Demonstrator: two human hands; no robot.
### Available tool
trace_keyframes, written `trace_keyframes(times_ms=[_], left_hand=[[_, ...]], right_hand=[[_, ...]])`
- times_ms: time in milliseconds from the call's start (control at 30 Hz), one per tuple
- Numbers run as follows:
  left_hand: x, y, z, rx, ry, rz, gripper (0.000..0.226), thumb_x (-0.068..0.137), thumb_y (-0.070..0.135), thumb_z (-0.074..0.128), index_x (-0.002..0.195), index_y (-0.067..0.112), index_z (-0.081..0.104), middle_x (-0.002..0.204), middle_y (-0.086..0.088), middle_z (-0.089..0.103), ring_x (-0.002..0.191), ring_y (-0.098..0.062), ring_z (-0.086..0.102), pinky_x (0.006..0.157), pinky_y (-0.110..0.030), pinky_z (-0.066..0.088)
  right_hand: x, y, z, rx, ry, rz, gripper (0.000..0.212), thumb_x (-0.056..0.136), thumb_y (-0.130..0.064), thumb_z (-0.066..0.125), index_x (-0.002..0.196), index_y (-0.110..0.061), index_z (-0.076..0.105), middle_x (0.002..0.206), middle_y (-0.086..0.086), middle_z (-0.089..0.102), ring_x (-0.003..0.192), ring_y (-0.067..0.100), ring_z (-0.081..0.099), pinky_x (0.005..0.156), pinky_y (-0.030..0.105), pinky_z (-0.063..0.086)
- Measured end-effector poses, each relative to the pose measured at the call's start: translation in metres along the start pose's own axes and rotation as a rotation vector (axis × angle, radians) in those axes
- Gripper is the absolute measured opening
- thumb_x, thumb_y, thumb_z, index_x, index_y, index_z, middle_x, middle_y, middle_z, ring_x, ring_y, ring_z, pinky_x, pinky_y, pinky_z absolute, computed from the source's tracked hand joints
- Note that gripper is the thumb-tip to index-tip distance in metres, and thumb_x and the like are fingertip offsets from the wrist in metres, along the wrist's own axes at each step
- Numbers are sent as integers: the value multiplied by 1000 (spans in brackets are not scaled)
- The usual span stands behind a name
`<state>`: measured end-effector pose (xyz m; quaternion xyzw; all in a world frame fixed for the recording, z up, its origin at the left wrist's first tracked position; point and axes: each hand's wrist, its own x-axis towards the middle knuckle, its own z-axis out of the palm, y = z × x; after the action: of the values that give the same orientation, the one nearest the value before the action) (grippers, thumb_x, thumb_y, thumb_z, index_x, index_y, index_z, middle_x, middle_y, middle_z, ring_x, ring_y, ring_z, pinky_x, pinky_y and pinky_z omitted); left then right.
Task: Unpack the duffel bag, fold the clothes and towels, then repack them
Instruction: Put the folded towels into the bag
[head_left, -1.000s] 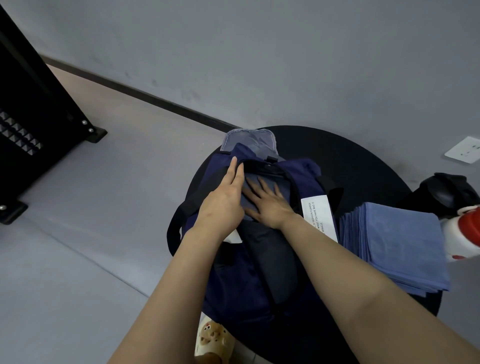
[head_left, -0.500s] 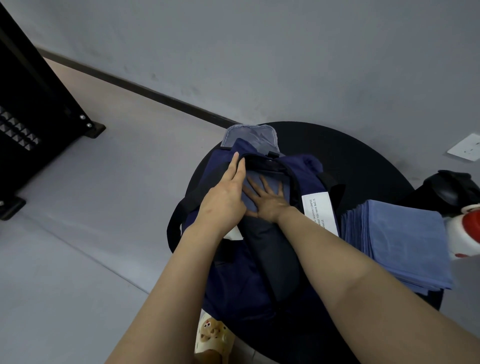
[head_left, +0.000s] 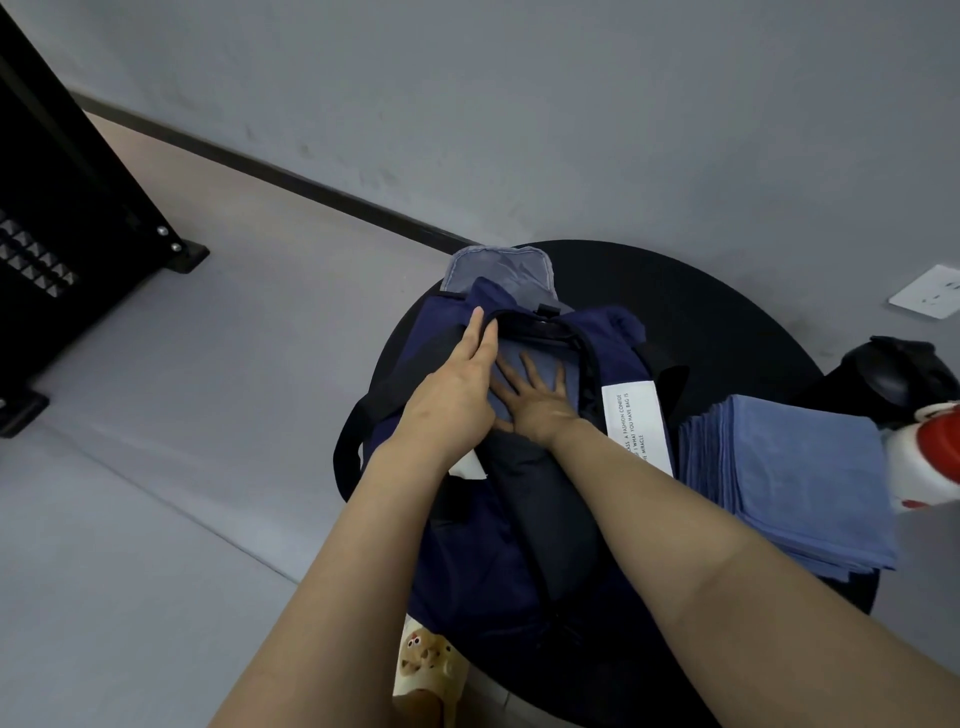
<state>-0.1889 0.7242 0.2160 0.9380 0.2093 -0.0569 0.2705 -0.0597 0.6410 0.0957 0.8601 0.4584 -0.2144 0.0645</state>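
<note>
A navy duffel bag (head_left: 467, 551) lies open on a round black table (head_left: 727, 322). Inside its far opening sits a folded blue towel (head_left: 540, 364). My right hand (head_left: 537, 400) lies flat on that towel with fingers spread, pressing it down. My left hand (head_left: 457, 389) rests with straight fingers along the bag's left rim beside the towel. A stack of folded blue towels (head_left: 800, 483) lies on the table to the right of the bag. A white label (head_left: 636, 426) with text shows on the bag's right side. A grey flap (head_left: 498, 270) sticks out past the bag's far end.
A black object (head_left: 904, 379) and a red and white object (head_left: 930, 457) stand at the table's right edge. A black metal frame (head_left: 62, 218) stands on the floor at left. The wall is close behind the table. A foot in a cream sandal (head_left: 426, 670) shows below.
Both hands stay in the bag's opening. My right hand's fingers have spread a little wider on the towel; the view has shifted slightly.
</note>
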Motion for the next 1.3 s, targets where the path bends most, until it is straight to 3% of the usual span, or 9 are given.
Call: trace_keyframes(times_ms=[133,267,567,767,967,1200,1300], left_hand=[[-3,1,0,1,-5,4,85,86,-7,43,152,22,-1,158,10,-17,118,-27,51,73,-31,45],[-7,4,-2,7,-11,-3,85,85,-7,43,152,22,-1,158,8,-18,125,-26,47,78,-31,45],[-9,2,-1,33,-47,-14,84,88,-3,45,152,24,-2,158,7,-18,133,-26,40,94,-38,47],[-11,9,1,65,-48,-37,86,84,-10,40,152,21,-2,158,6,-18,126,-31,45,91,-40,48],[-15,30,10,173,-41,-16,87,84,-12,39,152,19,-4,158,2,-17,92,-31,59,68,-33,47],[-8,40,21,241,-42,21,84,86,-9,41,152,17,-4,159,-1,-15,88,-30,60,63,-31,44],[-6,41,23,253,-38,24,84,86,-9,41,152,17,-4,159,-1,-14,92,-30,60,64,-31,43]], right_hand=[[-19,0,-10,81,118,-14,66,98,-54,28,151,-33,-5,160,-7,-11,147,20,-13,115,52,-9],[-35,0,-16,76,211,-36,62,99,-51,28,152,-31,2,161,-6,-5,147,19,-8,116,38,-8],[-90,-12,-48,-26,425,-139,59,101,-44,33,152,-22,14,161,0,5,148,18,2,118,32,-4],[-132,12,-58,-101,444,-80,60,100,-47,32,152,-23,15,160,0,7,148,18,1,117,33,-8],[-167,58,-57,-158,384,74,60,101,-49,27,153,-25,8,161,-3,2,148,15,-3,117,33,-9],[-198,100,-35,-137,336,236,60,100,-50,25,153,-23,11,161,-3,4,148,16,-1,118,35,-5],[-211,113,-19,-117,323,317,69,93,-57,6,153,-23,10,161,-2,5,148,17,-1,118,34,-6]])
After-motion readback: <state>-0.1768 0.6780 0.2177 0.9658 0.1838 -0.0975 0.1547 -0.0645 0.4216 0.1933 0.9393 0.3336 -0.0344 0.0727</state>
